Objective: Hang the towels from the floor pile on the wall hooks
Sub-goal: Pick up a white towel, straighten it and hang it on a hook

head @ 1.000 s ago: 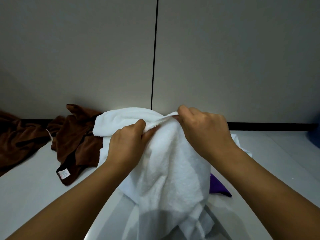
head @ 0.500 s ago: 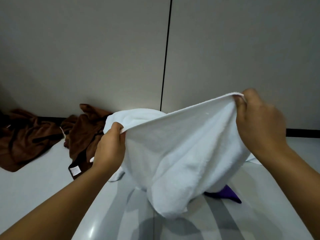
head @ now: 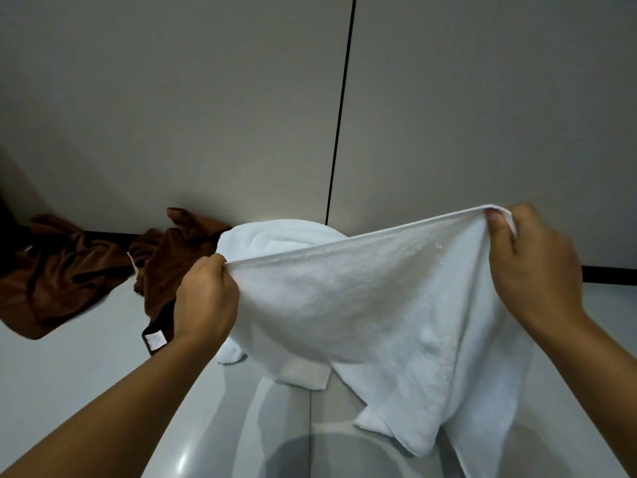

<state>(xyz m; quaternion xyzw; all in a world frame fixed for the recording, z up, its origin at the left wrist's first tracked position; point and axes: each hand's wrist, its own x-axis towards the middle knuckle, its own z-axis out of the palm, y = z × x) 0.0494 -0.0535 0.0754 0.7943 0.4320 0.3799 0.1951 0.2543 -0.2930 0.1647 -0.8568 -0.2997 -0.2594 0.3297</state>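
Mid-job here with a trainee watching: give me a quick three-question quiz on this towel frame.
1. True or false: both hands grip the white towel along its top edge.
2. Which hand is higher: A) left hand B) right hand?
3. What colour are the towels lying on the floor by the wall?

Key: 1 true; 2 B; 3 brown.
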